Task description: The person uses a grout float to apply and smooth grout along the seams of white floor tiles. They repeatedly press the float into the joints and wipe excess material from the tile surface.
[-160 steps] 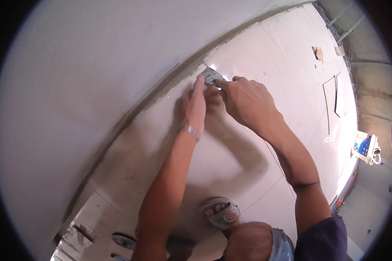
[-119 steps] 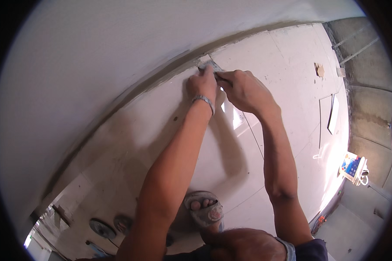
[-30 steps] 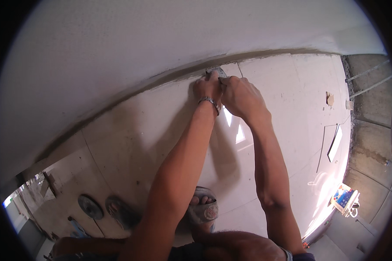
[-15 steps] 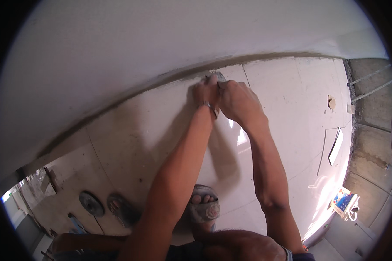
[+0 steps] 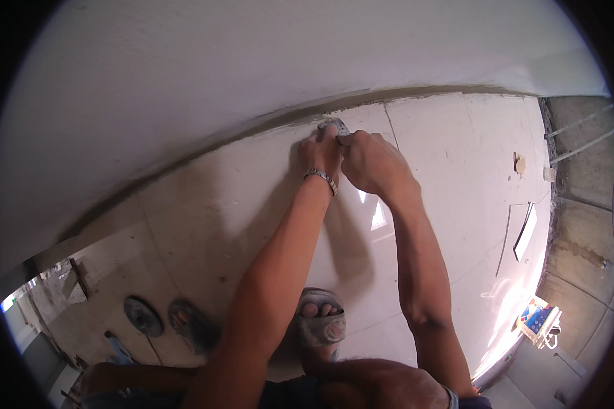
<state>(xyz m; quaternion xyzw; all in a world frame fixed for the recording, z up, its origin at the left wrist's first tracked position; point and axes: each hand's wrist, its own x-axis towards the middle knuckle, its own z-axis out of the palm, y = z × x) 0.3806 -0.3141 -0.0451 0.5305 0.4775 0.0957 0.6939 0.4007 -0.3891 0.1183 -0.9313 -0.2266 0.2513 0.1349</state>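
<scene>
My right hand [image 5: 378, 163] is closed round a metal scraper [image 5: 341, 127] at the foot of the white wall [image 5: 273, 54]. My left hand [image 5: 320, 146], with a metal watch at its wrist, is closed at the scraper's blade, its bent fingertips on it, partly hidden by the blade and my other hand. The blade lies at the edge of the pale tiled floor [image 5: 443, 204], beside a grey strip [image 5: 280, 116] along the wall's base.
My sandalled feet are below my hands. A dark disc [image 5: 143, 315] and a blue-handled tool [image 5: 119, 349] lie at lower left. To the right are a cardboard scrap [image 5: 519, 163], a white strip [image 5: 525, 232], a printed package [image 5: 539, 322] and an unfinished grey floor edge [image 5: 580, 150].
The view has turned since the oldest frame, with the wall running flatter across it. Over the last second both hands and the scraper have shifted slightly lower in the picture, still together.
</scene>
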